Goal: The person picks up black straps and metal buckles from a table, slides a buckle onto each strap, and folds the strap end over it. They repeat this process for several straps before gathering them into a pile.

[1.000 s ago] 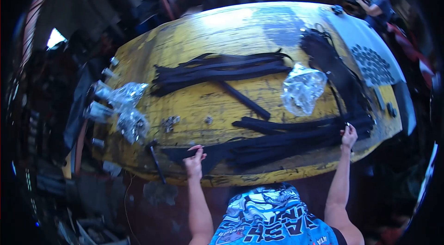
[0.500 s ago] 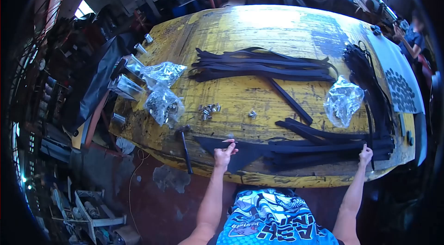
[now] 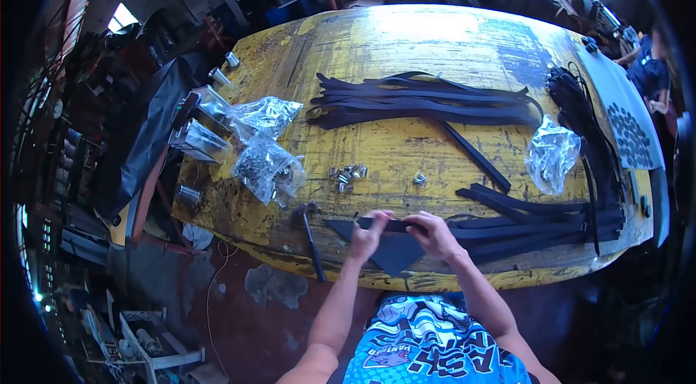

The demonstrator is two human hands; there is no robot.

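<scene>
Near the table's front edge, my left hand [image 3: 367,236] and my right hand [image 3: 435,234] pinch a short stretch of black strap [image 3: 395,226] between them. Below it lies a dark pointed flat piece [image 3: 399,255] on the table. Just right of my right hand is a stack of black straps [image 3: 536,230]. A hammer [image 3: 311,242] rests left of my left hand. Beyond the hands are a small pile of shiny metal pieces [image 3: 349,177] and a smaller cluster of metal pieces [image 3: 420,179]. My fingertips partly hide the strap.
A long bundle of black straps [image 3: 424,101] crosses the middle of the yellow table [image 3: 290,58]. Clear plastic bags [image 3: 268,170] and metal containers [image 3: 197,141] stand at the left, another plastic bag [image 3: 552,157] at the right. A person [image 3: 647,68] is at the far right.
My right hand has come left from the strap stack to beside my left hand. Both hands now grip the strap. The view has shifted slightly.
</scene>
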